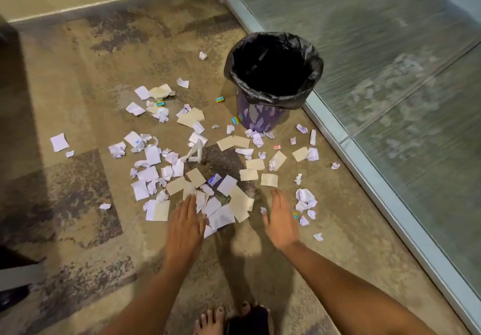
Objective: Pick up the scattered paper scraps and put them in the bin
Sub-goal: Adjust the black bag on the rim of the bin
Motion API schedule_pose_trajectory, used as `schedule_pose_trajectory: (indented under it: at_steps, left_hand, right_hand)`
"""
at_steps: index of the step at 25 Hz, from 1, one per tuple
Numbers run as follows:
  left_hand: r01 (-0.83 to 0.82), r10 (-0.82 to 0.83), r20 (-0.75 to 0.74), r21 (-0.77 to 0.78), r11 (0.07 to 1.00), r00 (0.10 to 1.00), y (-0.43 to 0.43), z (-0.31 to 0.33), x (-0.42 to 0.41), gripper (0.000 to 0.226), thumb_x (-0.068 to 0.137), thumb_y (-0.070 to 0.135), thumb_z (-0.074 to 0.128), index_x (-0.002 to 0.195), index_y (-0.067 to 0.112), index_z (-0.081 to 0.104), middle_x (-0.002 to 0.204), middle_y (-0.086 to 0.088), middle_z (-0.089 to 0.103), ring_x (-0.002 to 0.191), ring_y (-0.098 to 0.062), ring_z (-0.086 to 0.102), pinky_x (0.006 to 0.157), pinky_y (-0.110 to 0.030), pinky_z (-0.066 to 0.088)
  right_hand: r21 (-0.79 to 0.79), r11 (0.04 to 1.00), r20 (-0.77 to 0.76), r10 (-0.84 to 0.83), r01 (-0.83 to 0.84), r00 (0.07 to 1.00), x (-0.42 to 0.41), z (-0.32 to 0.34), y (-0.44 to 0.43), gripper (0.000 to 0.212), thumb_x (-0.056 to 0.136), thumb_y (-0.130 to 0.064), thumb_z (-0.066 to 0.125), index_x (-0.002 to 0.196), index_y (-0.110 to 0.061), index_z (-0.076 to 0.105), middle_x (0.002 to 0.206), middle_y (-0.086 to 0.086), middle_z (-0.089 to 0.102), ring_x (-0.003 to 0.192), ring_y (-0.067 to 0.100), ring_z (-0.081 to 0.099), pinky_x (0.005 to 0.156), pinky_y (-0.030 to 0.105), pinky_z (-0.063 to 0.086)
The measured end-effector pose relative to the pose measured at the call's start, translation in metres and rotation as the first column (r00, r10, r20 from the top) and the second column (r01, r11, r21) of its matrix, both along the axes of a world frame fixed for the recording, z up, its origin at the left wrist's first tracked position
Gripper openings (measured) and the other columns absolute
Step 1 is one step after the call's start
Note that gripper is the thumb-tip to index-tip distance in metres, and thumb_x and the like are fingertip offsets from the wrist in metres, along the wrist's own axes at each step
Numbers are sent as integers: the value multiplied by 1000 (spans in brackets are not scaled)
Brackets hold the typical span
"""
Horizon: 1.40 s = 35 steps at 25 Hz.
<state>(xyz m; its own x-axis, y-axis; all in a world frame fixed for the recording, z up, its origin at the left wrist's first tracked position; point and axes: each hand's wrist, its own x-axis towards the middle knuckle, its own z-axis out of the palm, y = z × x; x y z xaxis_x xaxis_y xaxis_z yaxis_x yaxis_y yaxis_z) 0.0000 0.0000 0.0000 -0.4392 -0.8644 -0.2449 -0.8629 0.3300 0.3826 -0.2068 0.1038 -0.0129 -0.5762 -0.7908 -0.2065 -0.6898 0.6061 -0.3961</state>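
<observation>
Carpet (78, 230) covers the whole floor, with a glass wall (390, 74) running along the side from 1 o'clock down to 4 o'clock. Next biggest is the bin (273, 79), standing at about 12 o'clock with a black bag (309, 74) folded over its rim; it looks dark and empty inside. Paper scraps (221, 215) lie all over the middle of the carpet, some flat, some scrunched, with a crumpled ball (305, 199) at 3 o'clock from the hands.

Both hands are flat and spread, holding nothing. The left hand (185, 226) is over the near edge of the pile, though I cannot tell if it presses down. The right hand (279, 224) is over bare carpet just beside it.

To do this well, I think the hands should slide toward each other and scoop the flat pieces into one heap (little bits slip away easily), then squeeze tight before lifting toward the bin.
</observation>
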Motion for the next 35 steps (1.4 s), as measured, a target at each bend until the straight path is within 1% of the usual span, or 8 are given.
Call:
schedule_pose_trajectory:
  at_steps: [6,12,16,18,20,24,29,35]
  left_hand:
    - [112,-145,207,167,980,967,-16,-123,-14,79,86,48,59,149,30,17,160,-2,9,147,-29,12,114,-60,18]
    - [65,-161,321,289,955,933,-17,-214,-9,115,65,68,68,137,54,-20,148,-2,-41,139,-42,-29,104,-77,9]
    - [69,-130,279,217,974,952,-11,-238,3,102,72,53,72,141,55,-3,153,-2,-31,143,-44,-7,105,-69,26]
    - [79,-125,281,170,982,952,-11,-237,4,84,76,46,72,140,49,17,156,-4,-19,142,-42,3,104,-63,34]
    - [117,-148,292,123,985,945,-16,-239,5,65,78,41,71,131,40,34,157,-7,-9,140,-43,10,103,-59,37]
    - [173,-165,308,2,985,937,-47,-247,6,47,80,31,71,121,26,50,151,-11,22,131,-43,31,88,-54,52]
    - [52,-16,276,-122,991,961,-94,-237,4,45,86,21,64,127,13,48,150,-16,24,125,-45,36,79,-55,54]
    - [222,-139,229,-393,893,963,-66,-233,-21,64,80,41,60,139,25,40,158,-7,18,144,-41,9,106,-73,-3]
  right_hand:
    - [238,943,119,209,-232,971,6,-117,-39,74,89,-35,60,148,-18,19,155,7,16,138,29,29,109,41,36]
    - [415,702,43,621,-579,783,12,-179,-62,91,82,-56,60,143,-50,-7,155,2,-26,142,41,-10,101,64,31]
    - [356,524,-49,837,-774,545,29,-213,-66,91,80,-48,66,144,-53,2,153,1,-33,138,42,-26,97,78,-4]
    - [348,484,-124,873,-803,473,36,-223,-72,85,77,-41,71,142,-52,17,159,5,-13,142,44,-12,96,79,-1]
    - [332,519,-182,854,-787,487,32,-224,-79,82,72,-32,78,136,-52,31,159,7,10,142,44,10,97,78,13]
    - [365,530,-245,848,-765,471,-9,-224,-84,73,75,-23,74,136,-44,39,159,9,5,142,44,8,99,79,15]
    - [369,744,-323,665,-558,673,-66,-230,-74,73,60,4,75,117,-35,52,149,15,32,135,47,25,96,74,28]
    - [158,864,-386,500,-478,776,-38,-215,-75,70,57,-12,76,123,-22,54,147,16,34,139,45,20,105,76,2]
